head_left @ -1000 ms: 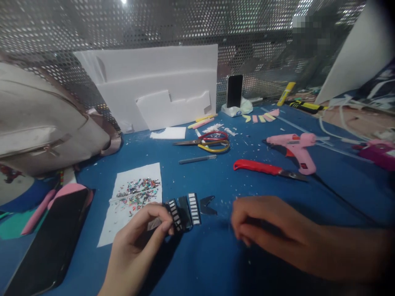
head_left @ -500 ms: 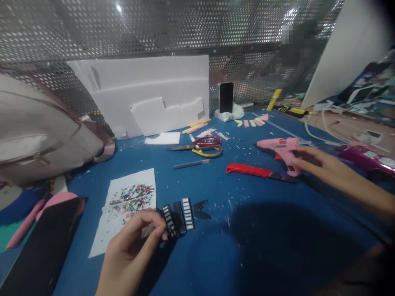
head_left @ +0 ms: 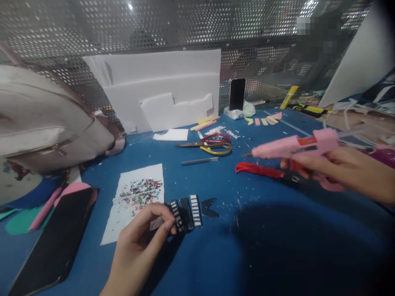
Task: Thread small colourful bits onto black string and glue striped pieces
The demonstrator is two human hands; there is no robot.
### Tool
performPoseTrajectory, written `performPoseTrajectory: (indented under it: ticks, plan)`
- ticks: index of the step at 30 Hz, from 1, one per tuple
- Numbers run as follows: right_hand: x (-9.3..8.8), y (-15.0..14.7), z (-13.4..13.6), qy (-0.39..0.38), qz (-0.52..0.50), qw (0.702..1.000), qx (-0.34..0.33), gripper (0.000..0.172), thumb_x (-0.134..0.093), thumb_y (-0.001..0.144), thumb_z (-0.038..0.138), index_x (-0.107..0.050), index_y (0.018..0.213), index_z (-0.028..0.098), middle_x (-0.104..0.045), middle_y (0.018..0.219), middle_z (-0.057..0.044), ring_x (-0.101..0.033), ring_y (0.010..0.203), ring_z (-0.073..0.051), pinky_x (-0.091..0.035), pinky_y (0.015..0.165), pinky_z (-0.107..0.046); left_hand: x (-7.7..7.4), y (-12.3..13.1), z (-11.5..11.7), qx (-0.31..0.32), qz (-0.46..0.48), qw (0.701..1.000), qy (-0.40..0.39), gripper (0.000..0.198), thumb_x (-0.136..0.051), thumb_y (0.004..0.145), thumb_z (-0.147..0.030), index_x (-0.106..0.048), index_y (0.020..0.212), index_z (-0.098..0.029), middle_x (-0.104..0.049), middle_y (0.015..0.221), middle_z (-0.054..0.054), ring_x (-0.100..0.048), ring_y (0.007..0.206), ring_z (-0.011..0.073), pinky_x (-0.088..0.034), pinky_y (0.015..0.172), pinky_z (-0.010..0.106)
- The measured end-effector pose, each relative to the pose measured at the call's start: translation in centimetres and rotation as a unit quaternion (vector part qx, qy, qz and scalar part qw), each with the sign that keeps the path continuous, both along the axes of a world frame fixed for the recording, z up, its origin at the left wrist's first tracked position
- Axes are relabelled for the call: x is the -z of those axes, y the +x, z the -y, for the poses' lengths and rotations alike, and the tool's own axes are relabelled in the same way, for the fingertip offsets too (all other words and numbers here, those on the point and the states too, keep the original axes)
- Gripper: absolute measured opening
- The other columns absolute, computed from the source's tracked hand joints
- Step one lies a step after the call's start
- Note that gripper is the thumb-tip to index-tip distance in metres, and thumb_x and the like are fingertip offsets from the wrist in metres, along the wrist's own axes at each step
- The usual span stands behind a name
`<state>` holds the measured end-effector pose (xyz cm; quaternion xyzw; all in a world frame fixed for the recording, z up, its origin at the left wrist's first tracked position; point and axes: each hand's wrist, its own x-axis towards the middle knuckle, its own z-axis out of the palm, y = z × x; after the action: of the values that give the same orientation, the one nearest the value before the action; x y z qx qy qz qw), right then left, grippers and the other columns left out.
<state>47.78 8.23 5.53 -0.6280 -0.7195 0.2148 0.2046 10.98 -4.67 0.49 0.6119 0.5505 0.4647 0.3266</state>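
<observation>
A black piece with white stripes [head_left: 177, 214] is pinched between the thumb and finger of my left hand [head_left: 146, 232]. Beside it lie a plain black strip [head_left: 186, 213], another striped strip [head_left: 195, 210] and a notched black piece [head_left: 210, 207]. My right hand [head_left: 342, 164] is wrapped round the handle of a pink glue gun [head_left: 296, 147], lifted above the table with its nozzle pointing left. Below the gun lies a red-handled knife [head_left: 259, 169]. A white sheet [head_left: 123, 185] with colourful flakes on it lies left of the strips.
Scissors [head_left: 216, 144] and a pen [head_left: 200, 161] lie mid-table. White foam boards [head_left: 166, 88] and a propped phone [head_left: 237, 94] stand behind. At the left are a bag [head_left: 46, 123] and a dark phone-like slab [head_left: 52, 238]; a yellow glue stick [head_left: 289, 97] stands at the back right.
The glue gun has come up off the table in my right hand, which now grips its handle. My left hand keeps its pinch on the striped piece. The view has shifted slightly.
</observation>
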Motion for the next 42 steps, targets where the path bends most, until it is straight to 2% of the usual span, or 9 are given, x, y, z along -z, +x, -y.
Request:
performPoseTrajectory:
  ticks: [3, 5, 7, 12, 15, 21, 27, 33, 42]
  plan:
    - [-0.7, -3.2, 2.0, -0.172, -0.069, 0.972, -0.147, 0.048, -0.051, 0.081, 0.068, -0.066, 0.081, 0.023, -0.051, 0.061, 0.0, -0.042, 0.043, -0.009, -0.032, 0.032, -0.016, -0.1, 0.1, -0.1, 0.001, 0.001, 1.0, 0.004, 0.012, -0.054, 0.091, -0.021, -0.059, 0.08, -0.022, -0.059, 0.068, -0.003, -0.057, 0.065, 0.0118, -0.045, 0.061, 0.018]
    - [-0.9, -5.5, 2.7, -0.24, -0.086, 0.943, -0.213, 0.044, -0.049, 0.085, 0.063, -0.066, 0.086, 0.021, -0.05, 0.066, 0.0, -0.044, 0.049, -0.008, -0.034, 0.035, -0.014, -0.4, 0.2, -0.1, -0.002, -0.001, 1.0, -0.001, 0.012, -0.054, 0.09, -0.02, -0.059, 0.079, -0.022, -0.059, 0.067, -0.003, -0.057, 0.065, 0.0121, -0.046, 0.062, 0.019]
    - [-0.9, -7.5, 2.9, -0.275, -0.111, 0.918, -0.263, 0.044, -0.05, 0.086, 0.061, -0.065, 0.091, 0.02, -0.05, 0.071, 0.0, -0.045, 0.052, -0.007, -0.036, 0.038, -0.012, -0.5, 0.3, -0.2, 0.003, 0.0, 1.0, -0.003, 0.013, -0.054, 0.09, -0.019, -0.059, 0.079, -0.021, -0.058, 0.067, -0.003, -0.057, 0.065, 0.012, -0.046, 0.062, 0.02]
    - [-0.1, -10.1, 2.3, -0.327, -0.184, 0.865, -0.334, 0.04, -0.055, 0.086, 0.056, -0.064, 0.084, 0.017, -0.045, 0.063, 0.003, -0.042, 0.046, -0.005, -0.032, 0.037, -0.01, -0.5, 0.4, -0.2, 0.015, 0.008, 1.0, 0.003, 0.014, -0.053, 0.091, -0.017, -0.059, 0.079, -0.022, -0.058, 0.069, -0.004, -0.056, 0.065, 0.0105, -0.045, 0.062, 0.019]
    - [0.8, -10.5, 2.1, -0.355, -0.236, 0.844, -0.327, 0.043, -0.052, 0.088, 0.057, -0.061, 0.081, 0.015, -0.043, 0.061, 0.004, -0.039, 0.045, -0.004, -0.03, 0.036, -0.01, -0.4, 0.4, -0.2, 0.02, 0.014, 1.0, -0.001, 0.015, -0.052, 0.092, -0.017, -0.059, 0.079, -0.022, -0.058, 0.069, -0.004, -0.055, 0.065, 0.0105, -0.045, 0.063, 0.019]
    - [1.8, -10.5, 2.2, -0.361, -0.256, 0.842, -0.308, 0.047, -0.05, 0.089, 0.06, -0.058, 0.079, 0.015, -0.045, 0.062, 0.003, -0.039, 0.047, -0.005, -0.03, 0.036, -0.011, -0.4, 0.3, -0.2, 0.019, 0.021, 0.999, -0.014, 0.014, -0.052, 0.092, -0.016, -0.059, 0.08, -0.022, -0.059, 0.07, -0.004, -0.056, 0.068, 0.0111, -0.045, 0.066, 0.02]
    - [1.9, -10.9, 2.5, -0.357, -0.271, 0.838, -0.31, 0.046, -0.051, 0.088, 0.059, -0.056, 0.074, 0.016, -0.046, 0.064, 0.002, -0.043, 0.053, -0.007, -0.033, 0.039, -0.012, -0.4, 0.4, -0.3, 0.008, 0.018, 1.0, -0.019, 0.013, -0.055, 0.089, -0.016, -0.059, 0.078, -0.022, -0.059, 0.069, -0.003, -0.056, 0.067, 0.0126, -0.045, 0.065, 0.021]
    - [1.6, -11.3, 2.6, -0.346, -0.293, 0.826, -0.334, 0.045, -0.048, 0.093, 0.053, -0.049, 0.068, 0.016, -0.045, 0.063, 0.003, -0.039, 0.048, -0.004, -0.028, 0.036, -0.012, -0.4, 0.6, -0.2, 0.005, 0.021, 1.0, -0.017, 0.013, -0.054, 0.089, -0.016, -0.06, 0.078, -0.022, -0.059, 0.068, -0.002, -0.056, 0.066, 0.0133, -0.046, 0.064, 0.022]
    - [2.2, -11.2, 2.7, -0.352, -0.299, 0.831, -0.308, 0.041, -0.055, 0.088, 0.052, -0.051, 0.069, 0.016, -0.046, 0.061, 0.004, -0.039, 0.047, -0.005, -0.028, 0.036, -0.013, -0.5, 0.5, -0.2, 0.011, 0.011, 1.0, -0.009, 0.015, -0.054, 0.09, -0.016, -0.06, 0.079, -0.023, -0.058, 0.068, -0.003, -0.056, 0.067, 0.0115, -0.046, 0.064, 0.019]
